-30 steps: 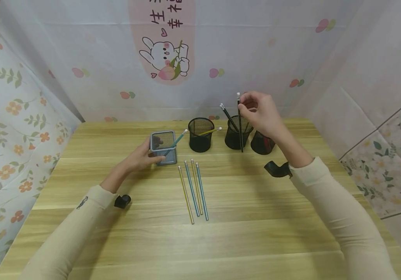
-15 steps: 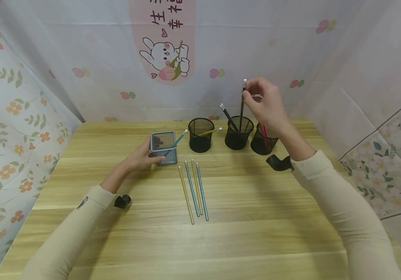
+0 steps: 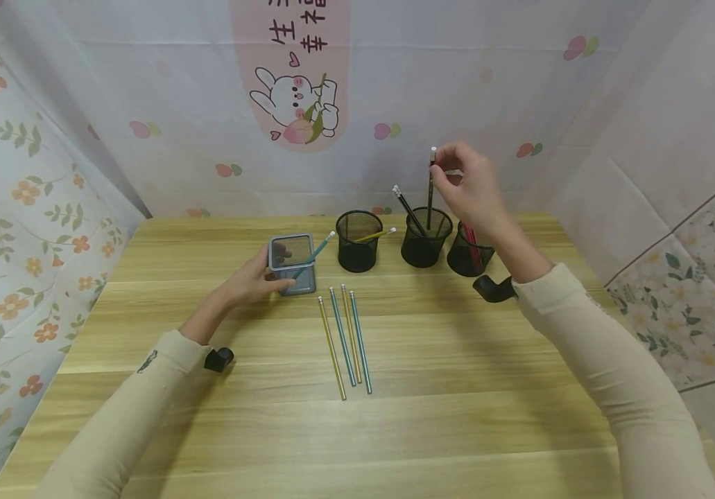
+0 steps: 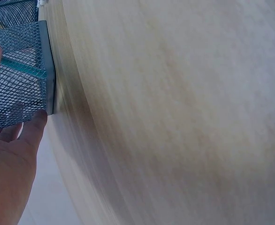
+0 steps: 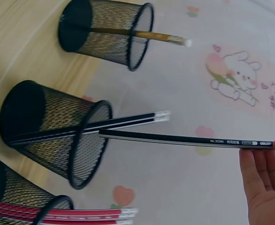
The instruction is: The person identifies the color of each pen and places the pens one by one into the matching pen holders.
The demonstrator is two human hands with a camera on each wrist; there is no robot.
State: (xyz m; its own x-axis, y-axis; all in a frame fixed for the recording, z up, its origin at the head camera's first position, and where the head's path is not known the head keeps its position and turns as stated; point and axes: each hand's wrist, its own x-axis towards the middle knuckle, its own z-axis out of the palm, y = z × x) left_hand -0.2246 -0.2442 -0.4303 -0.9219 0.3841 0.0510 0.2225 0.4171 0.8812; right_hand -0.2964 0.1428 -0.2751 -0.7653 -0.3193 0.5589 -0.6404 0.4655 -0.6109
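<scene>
My right hand [image 3: 472, 190] pinches a black pencil [image 3: 431, 190] near its white eraser end. The pencil points down, its lower tip at the mouth of a round black mesh pencil cup [image 3: 419, 251], as the right wrist view also shows. Other black pencils [image 5: 128, 123] lean inside that cup. On the left, my left hand [image 3: 246, 283] grips a grey square mesh pencil holder [image 3: 304, 283], thumb on the near side and fingers behind. One teal pencil [image 3: 322, 245] leans in this holder, eraser end up. In the left wrist view, fingertips touch the holder's mesh wall [image 4: 15, 93].
Another round black cup [image 3: 357, 256] holds a yellow pencil [image 3: 374, 235]. To the right, a third cup [image 3: 462, 260] holds red pencils [image 5: 95, 214]. Several yellow and teal pencils [image 3: 357, 339] lie on the wooden table [image 3: 457, 416]. A printed cloth [image 3: 176, 90] hangs behind.
My right hand has lifted the black pencil from in front of the round cup, brought it over the cup's mouth, then dipped slightly. The left hand and grey holder stay put.
</scene>
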